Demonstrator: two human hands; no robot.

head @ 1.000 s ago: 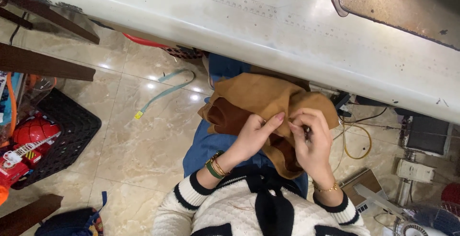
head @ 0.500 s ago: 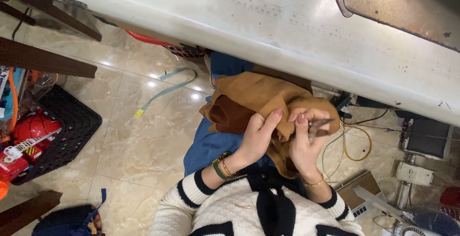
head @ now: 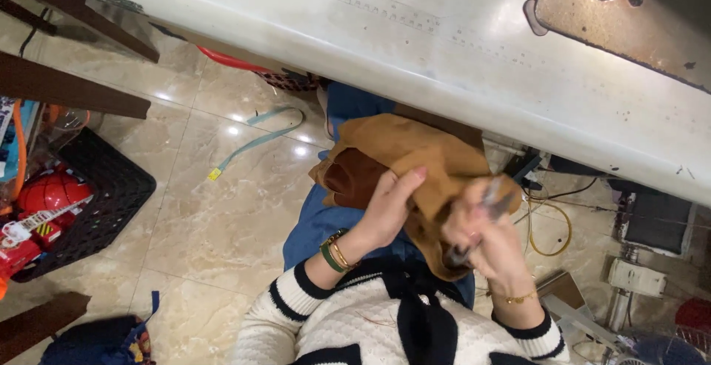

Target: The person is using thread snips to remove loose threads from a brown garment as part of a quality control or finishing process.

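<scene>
Gripping the brown cloth (head: 404, 159) on our lap, our left hand (head: 385, 206) pinches 1 fold; our blurred right hand (head: 481, 235) holds a small dark tool (head: 485, 213).

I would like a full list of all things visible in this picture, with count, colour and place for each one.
sewing table top: one, white, across the top.
brown fabric: one bundle, tan and darker brown, on the lap, under both hands.
black crate: one, left, on the floor.
red toy: one, beside the crate.
strap: one, pale green, on the floor tiles.
yellow cord: one loop, floor at right.
red basket: one, partly hidden under the table.
left hand: one, resting on the fabric, green and gold bangles at the wrist.
right hand: one, blurred, gripping the fabric with a small dark tool.
</scene>
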